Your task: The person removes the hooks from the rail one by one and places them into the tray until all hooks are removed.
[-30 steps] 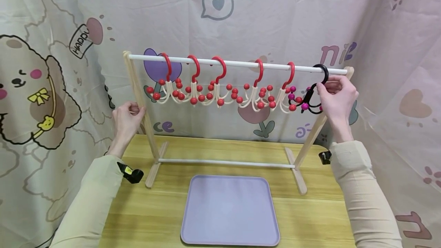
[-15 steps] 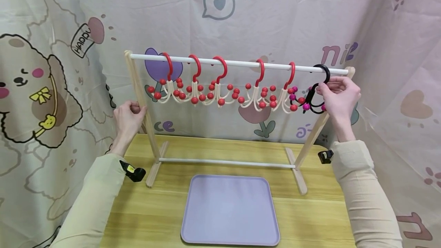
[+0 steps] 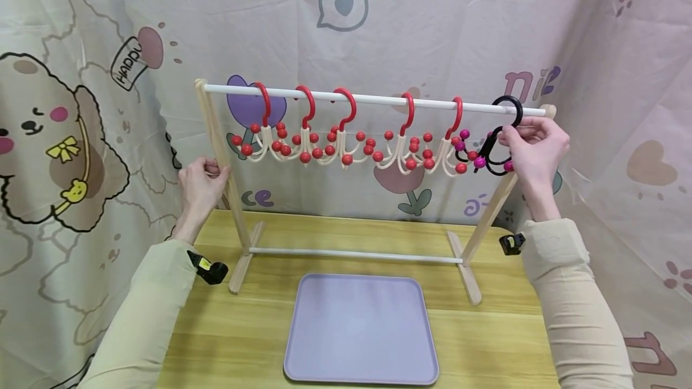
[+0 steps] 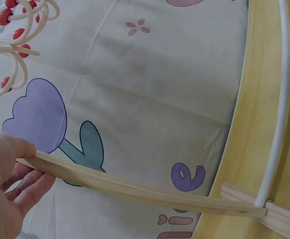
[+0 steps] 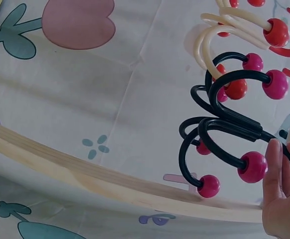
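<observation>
1. Writing shows only on the printed backdrop cloth (image 3: 411, 23): a tilted tag at ten o'clock from the rack reads "HAPPY", though its end runs into a fold. Below the rail the letters "ce" sit at the left, and "nic" or similar stands at the upper right, partly cut by a crease. In the left wrist view "ie" shows in purple.
2. The right hand (image 3: 532, 149) is at the three o'clock end of the wooden rack (image 3: 216, 137). Its thumb and fingers are curled in and pinch the black hook hanger (image 3: 500, 137) just under the loop. That loop sits over the white rail (image 3: 373, 99), close to the rack's right post.
3. In the right wrist view the fingertips (image 5: 274, 164) lie against the black stem, and the hanger's curved arms with magenta beads (image 5: 251, 167) fan out to nine o'clock of the hand.
4. The left hand (image 3: 200, 182) is at the nine o'clock end. Its fingers wrap round the left post, thumb on the near side, as the left wrist view confirms.
5. Five red hook hangers (image 3: 346, 131) with cream arms and red beads hang along the rail between the hands, the last one touching the black one's beads.
6. A lilac tray (image 3: 361, 329) lies on the yellow table (image 3: 486, 341) at six o'clock from the rack.
</observation>
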`<state>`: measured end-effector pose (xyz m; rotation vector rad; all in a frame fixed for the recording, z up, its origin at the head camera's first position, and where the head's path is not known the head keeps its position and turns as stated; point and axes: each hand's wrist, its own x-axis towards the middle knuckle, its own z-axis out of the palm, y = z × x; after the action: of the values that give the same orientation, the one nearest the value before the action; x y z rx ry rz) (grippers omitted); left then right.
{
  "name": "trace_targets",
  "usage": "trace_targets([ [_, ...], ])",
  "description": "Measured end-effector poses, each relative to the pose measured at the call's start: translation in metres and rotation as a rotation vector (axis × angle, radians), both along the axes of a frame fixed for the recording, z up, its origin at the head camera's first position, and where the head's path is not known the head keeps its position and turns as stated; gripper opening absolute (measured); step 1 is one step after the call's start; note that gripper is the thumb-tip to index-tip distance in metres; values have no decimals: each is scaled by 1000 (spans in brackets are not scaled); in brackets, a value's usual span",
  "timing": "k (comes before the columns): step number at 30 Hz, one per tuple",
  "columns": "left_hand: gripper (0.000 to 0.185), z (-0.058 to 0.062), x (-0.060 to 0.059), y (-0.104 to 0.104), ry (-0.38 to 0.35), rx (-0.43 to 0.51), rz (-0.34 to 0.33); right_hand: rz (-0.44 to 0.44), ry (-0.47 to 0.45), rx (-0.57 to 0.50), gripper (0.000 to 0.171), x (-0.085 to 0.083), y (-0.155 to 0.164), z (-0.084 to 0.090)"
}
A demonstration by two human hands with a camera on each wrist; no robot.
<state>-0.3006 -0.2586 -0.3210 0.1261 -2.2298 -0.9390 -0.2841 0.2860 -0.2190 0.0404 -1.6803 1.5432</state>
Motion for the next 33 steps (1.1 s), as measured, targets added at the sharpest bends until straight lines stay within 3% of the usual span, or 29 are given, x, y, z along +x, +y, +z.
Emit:
trace_targets([
  [20,24,0,1,-1,-7,-6,-6,121,236,-186,13,1,-2,7],
  [33,26,0,1,0,-1,-2,-15,73,280,-226,16,11,-4,5],
])
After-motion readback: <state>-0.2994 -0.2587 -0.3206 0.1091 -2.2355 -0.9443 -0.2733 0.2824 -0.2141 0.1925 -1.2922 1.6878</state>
